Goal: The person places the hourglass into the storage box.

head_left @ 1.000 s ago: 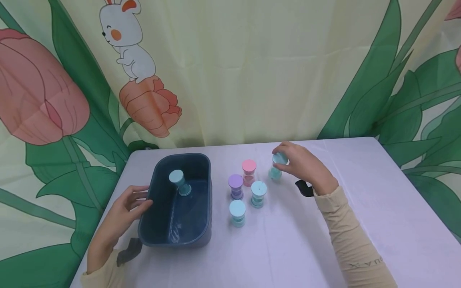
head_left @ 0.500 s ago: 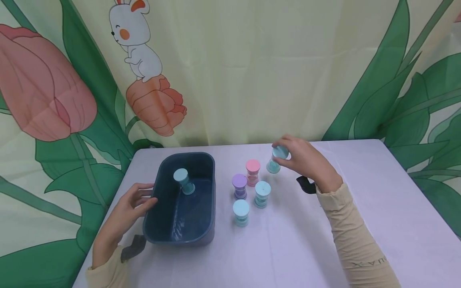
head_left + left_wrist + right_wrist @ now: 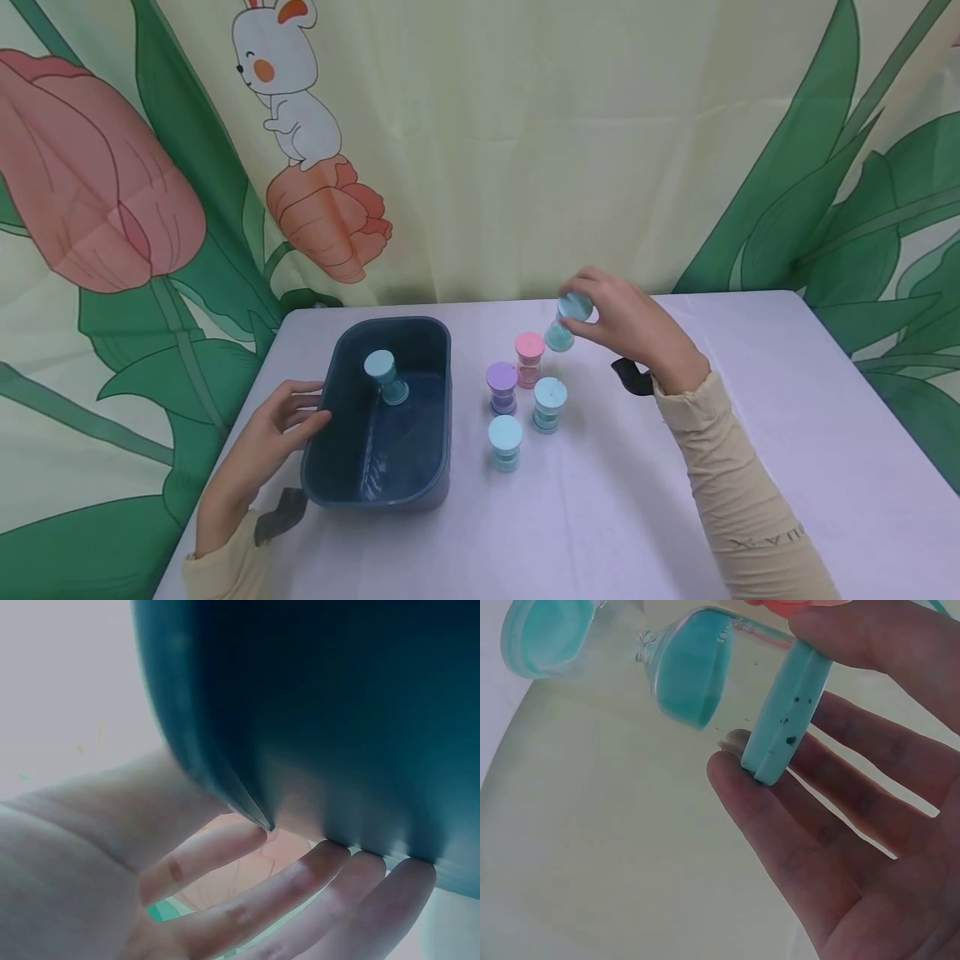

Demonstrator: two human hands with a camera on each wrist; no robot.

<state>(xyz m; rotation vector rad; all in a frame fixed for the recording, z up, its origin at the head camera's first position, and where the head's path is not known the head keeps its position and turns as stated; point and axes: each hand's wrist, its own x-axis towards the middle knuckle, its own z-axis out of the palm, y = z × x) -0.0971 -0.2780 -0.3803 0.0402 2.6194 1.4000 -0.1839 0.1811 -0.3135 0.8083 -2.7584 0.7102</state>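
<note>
My right hand [image 3: 626,329] pinches the upper cap of a teal hourglass [image 3: 575,307] between thumb and fingers. In the right wrist view the hourglass [image 3: 694,671] lies slantwise, teal sand showing in its clear bulb. It is tilted, close behind a pink hourglass [image 3: 529,346]. My left hand [image 3: 266,437] rests at the left side of a dark blue bin [image 3: 408,442], fingers fairly straight. In the left wrist view several fingertips [image 3: 330,859] touch the bin's outer wall. Inside the bin stands another teal hourglass [image 3: 381,365].
Between bin and right arm stand a purple hourglass [image 3: 502,377] and two light blue ones, a rear hourglass [image 3: 551,392] and a front hourglass [image 3: 506,433]. A white cloth covers the table [image 3: 615,500]. Behind hangs a printed curtain [image 3: 525,150].
My right hand has raised and tilted the teal hourglass and moved it slightly left, toward the pink one. The left hand stays at the bin. The head view has shifted a little.
</note>
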